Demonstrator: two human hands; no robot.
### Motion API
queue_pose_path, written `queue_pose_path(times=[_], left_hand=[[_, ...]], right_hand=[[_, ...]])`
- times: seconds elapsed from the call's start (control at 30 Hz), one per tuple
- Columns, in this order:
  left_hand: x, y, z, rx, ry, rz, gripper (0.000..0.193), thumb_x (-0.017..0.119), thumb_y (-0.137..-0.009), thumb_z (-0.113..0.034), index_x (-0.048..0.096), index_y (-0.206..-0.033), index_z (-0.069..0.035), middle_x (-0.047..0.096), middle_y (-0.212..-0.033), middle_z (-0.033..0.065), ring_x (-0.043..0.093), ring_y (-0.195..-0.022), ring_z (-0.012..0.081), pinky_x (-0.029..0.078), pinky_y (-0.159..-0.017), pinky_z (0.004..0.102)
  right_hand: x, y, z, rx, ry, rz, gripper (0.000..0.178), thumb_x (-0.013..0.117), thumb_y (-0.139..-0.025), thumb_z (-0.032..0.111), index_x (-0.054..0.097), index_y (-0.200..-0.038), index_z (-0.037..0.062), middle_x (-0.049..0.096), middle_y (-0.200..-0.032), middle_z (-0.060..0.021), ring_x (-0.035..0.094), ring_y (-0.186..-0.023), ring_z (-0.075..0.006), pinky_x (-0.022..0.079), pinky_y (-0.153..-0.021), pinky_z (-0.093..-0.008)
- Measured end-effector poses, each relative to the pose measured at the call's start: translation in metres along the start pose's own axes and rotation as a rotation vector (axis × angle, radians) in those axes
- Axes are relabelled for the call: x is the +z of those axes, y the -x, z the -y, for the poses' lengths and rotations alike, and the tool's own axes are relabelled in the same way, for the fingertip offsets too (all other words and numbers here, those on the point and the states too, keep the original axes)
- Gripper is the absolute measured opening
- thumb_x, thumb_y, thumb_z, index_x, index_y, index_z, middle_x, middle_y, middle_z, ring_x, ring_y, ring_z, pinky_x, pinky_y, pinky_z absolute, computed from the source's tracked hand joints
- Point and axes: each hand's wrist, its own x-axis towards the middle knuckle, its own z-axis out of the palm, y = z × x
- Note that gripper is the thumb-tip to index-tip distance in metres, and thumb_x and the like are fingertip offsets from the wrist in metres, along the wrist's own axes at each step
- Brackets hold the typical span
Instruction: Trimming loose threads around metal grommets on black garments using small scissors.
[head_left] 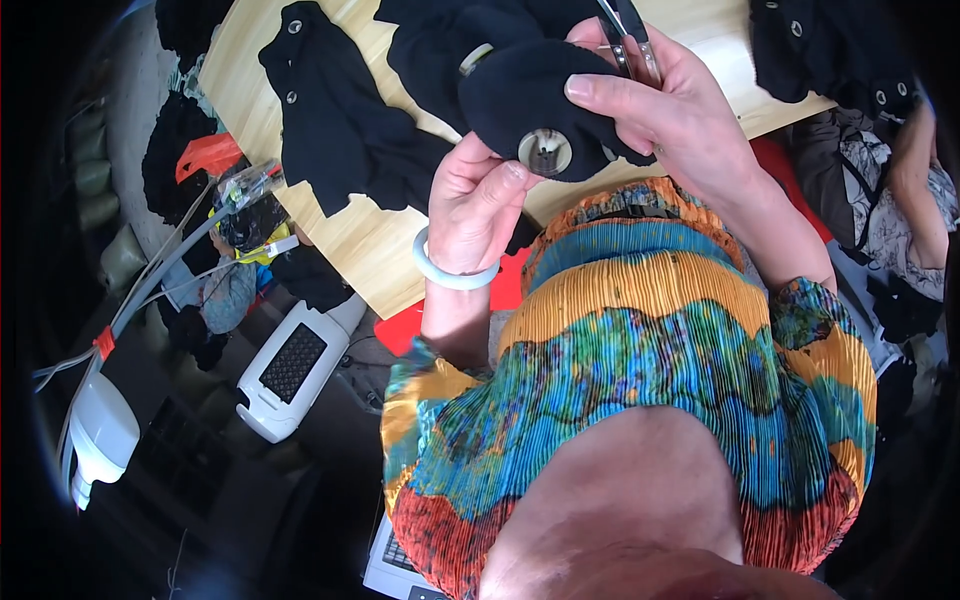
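Black garment piece [500, 100] hangs bunched between both hands, lifted over the near edge of the pale wooden tabletop [340, 255], to the right of its near left corner. The left hand [472, 205] has its fingers narrow, thumb and forefinger pinching at the lower left rim of a large round button [546, 152]; whether they grip the button alone or also the fabric behind it, I cannot tell. The right hand [690, 120] lays its thumb flat on the fabric, with the other fingers partly hidden behind, so the material is clamped between them. That hand also carries a two-armed metal tool [645, 62], probably thread snips, lodged beyond the thumb and cut off by the view, which seems to leave the thumb free to press. Pinching at one side and clamping at the other likely steadies the fold and exposes the button. The button's face points upward, while the fold's long axis slants from the upper left, over the tabletop, down to the lower right near its near edge. A second button [476, 60] stands nearly edge-on at the fold's upper left. Along the tabletop's left edge lies a black cloth panel [335, 125] with two round fasteners [291, 97], lengthwise from far side to near, perhaps placed there to leave working room.
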Motion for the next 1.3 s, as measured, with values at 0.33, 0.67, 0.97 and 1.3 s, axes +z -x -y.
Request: queue_pose_path(times=[0.33, 0.67, 0.97, 1.3], left_hand=[[-0.012, 0.004, 0.004, -0.105, 0.548, 0.046, 0.046, 0.041, -0.085, -0.009, 0.025, -0.126, 0.001, 0.032, -0.129, 0.0179, 0.031, -0.12, 0.0282, 0.025, -0.099, 0.0423], [-0.008, -0.003, 0.006, -0.108, 0.305, 0.006, 0.031, 0.043, -0.086, -0.012, 0.042, -0.113, 0.002, 0.05, -0.109, 0.0146, 0.05, -0.102, 0.0244, 0.042, -0.086, 0.0367], [-0.009, -0.005, 0.009, -0.095, 0.2, -0.016, 0.024, 0.042, -0.083, 0.0, 0.049, -0.105, 0.001, 0.056, -0.097, 0.013, 0.057, -0.088, 0.0226, 0.048, -0.079, 0.0356], [0.0, -0.001, 0.01, 0.091, 0.087, -0.034, 0.029, 0.055, -0.078, -0.005, 0.049, -0.106, -0.002, 0.053, -0.096, 0.0082, 0.052, -0.087, 0.0185, 0.041, -0.077, 0.03]], right_hand=[[-0.015, -0.022, -0.026, -0.325, 0.327, -0.01, 0.025, 0.055, -0.079, 0.009, 0.049, -0.102, 0.0032, 0.053, -0.083, -0.0009, 0.037, -0.058, -0.0033, 0.032, -0.053, -0.0174], [-0.01, -0.014, -0.021, -0.717, 0.635, 0.29, 0.025, 0.06, -0.069, 0.003, 0.058, -0.094, 0.0023, 0.056, -0.098, -0.0099, 0.058, -0.079, -0.0186, 0.046, -0.065, -0.024], [-0.016, -0.011, -0.02, -0.875, 0.882, 0.232, 0.028, 0.052, -0.057, -0.012, 0.056, -0.083, 0.0007, 0.055, -0.087, -0.0111, 0.055, -0.064, -0.0172, 0.043, -0.051, -0.0226], [-0.029, 0.014, -0.006, -0.566, 0.5, 0.068, 0.02, 0.055, -0.078, 0.01, 0.049, -0.095, 0.0016, 0.051, -0.074, -0.0015, 0.048, -0.063, -0.0065, 0.038, -0.054, -0.0189]])
